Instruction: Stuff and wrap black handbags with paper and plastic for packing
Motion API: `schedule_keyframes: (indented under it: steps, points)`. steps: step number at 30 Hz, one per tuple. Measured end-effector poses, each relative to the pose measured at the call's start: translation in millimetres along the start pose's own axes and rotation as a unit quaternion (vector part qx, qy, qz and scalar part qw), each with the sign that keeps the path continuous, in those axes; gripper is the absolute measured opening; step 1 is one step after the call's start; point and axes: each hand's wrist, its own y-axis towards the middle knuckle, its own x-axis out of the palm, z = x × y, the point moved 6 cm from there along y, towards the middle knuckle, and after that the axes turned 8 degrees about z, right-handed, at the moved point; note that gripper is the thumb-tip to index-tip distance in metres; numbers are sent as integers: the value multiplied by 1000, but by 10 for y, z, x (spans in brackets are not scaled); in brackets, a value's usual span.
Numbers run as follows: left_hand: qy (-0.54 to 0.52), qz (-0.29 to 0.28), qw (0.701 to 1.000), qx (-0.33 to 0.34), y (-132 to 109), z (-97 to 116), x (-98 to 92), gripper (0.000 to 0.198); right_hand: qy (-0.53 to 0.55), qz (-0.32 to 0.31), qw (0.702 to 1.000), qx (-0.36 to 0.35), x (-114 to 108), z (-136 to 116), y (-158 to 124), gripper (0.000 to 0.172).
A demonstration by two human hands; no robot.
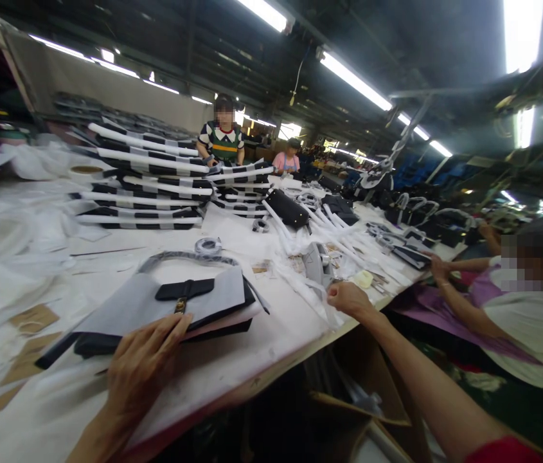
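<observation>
A black handbag [189, 289] lies on the table in front of me, its front covered by a pale grey protective sheet [121, 305] and its handle [194, 257] wrapped. A dark strap with a gold-coloured clasp crosses the sheet. My left hand [143, 360] rests on the bag's near edge beside the clasp, fingers stretched out over it; the thumb is hidden. To the right, my right hand [351, 301] is closed in a pinch on a strip of clear tape [331, 314], right by a grey tape dispenser [317, 263].
Stacked black pieces with white wrapped rolls [150, 183] stand at the back left. A roll of tape [208, 246] lies behind the bag. Brown card pieces [30, 360] are at left. A co-worker's hands [437, 265] work at right. An open cardboard box [343, 411] stands below the table edge.
</observation>
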Motion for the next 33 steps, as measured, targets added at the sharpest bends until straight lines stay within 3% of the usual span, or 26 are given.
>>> schedule_keyframes:
  steps: [2,5,8,10,14,16,19,21,24,27,33]
  points:
    - [-2,0,1000,-3,13,-3,-7,42,43,-27,999,-10,32,-125,-91,20]
    - [-5,2,1000,-11,32,-12,-23,43,147,-91,984,-35,251,-457,-326,20]
    - [-9,2,1000,-19,31,-22,-35,43,275,-184,941,-74,557,-900,-697,19]
    - [-6,-5,1000,-24,21,-31,-34,43,305,-234,916,-115,692,-1155,-947,20]
    - [-6,-14,999,-33,15,-59,-43,45,322,-310,879,-169,727,-1403,-1169,17]
    - [-11,-11,999,-41,31,-86,-63,43,334,-254,892,-169,623,-1412,-1024,15]
    - [-5,8,998,-62,71,-160,-117,38,333,-27,927,-169,412,-1393,-665,22]
    - [8,33,996,-87,101,-234,-175,35,294,72,934,-192,425,-1473,-530,33]
    - [21,59,988,-140,138,-367,-258,30,207,68,945,-243,726,-1776,-506,58]
    - [8,66,979,-191,159,-480,-316,29,187,46,933,-305,972,-2203,-663,69]
    - [-4,83,969,-233,154,-546,-359,28,254,20,879,-403,910,-2922,-1013,77]
